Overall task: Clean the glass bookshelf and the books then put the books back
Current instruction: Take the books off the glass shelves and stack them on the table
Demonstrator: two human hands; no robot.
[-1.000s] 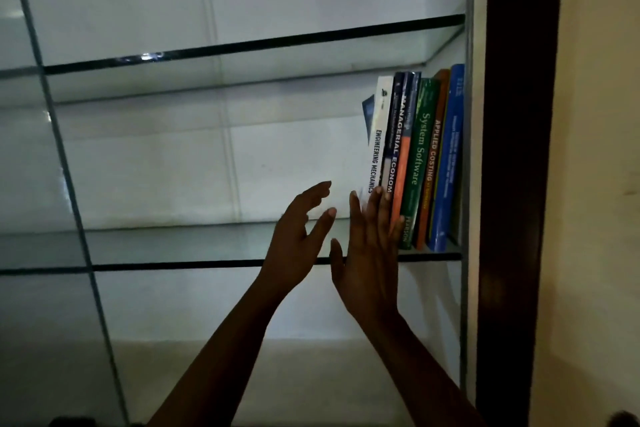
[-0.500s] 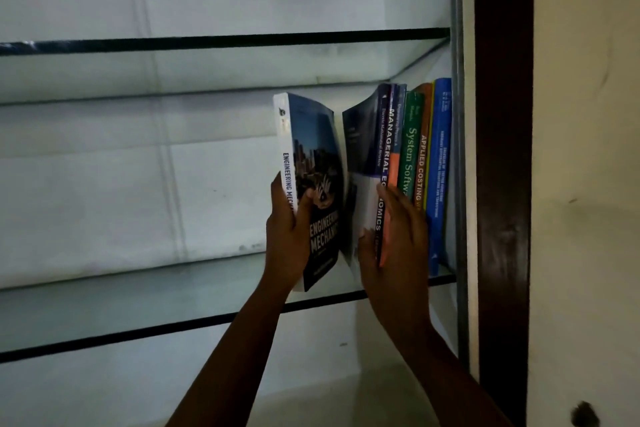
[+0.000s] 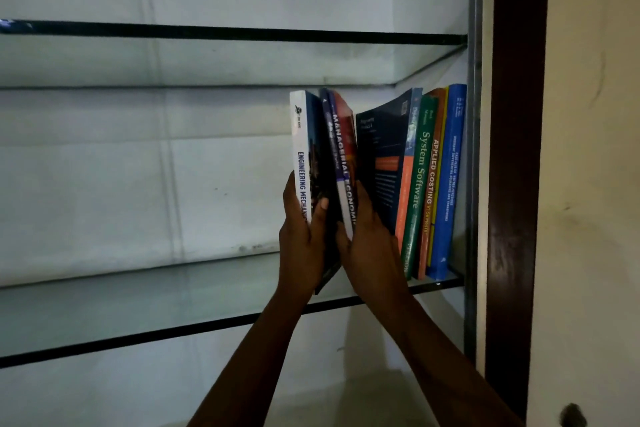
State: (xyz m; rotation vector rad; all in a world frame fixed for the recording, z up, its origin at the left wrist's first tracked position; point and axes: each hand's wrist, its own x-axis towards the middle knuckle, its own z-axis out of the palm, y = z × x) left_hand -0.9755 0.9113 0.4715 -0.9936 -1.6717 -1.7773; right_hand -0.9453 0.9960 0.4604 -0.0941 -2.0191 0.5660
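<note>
glass shelf [image 3: 138, 298] open leftward; books [image 3: 420, 184] and frame [image 3: 516, 184] block right.

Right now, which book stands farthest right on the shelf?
The bright blue Calculus book, beside the shelf frame, right of the orange Applied Costing book.

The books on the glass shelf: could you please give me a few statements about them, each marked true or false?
1. The left hand grips the Engineering Mechanics book. True.
2. The System Software book lies flat on the glass shelf. False: it stands upright in the row at the shelf's right end.
3. The right hand holds the Managerial Economics book. True.
4. The blue book stands at the left end of the row. False: it is the rightmost book, next to the Applied Costing book.
</note>
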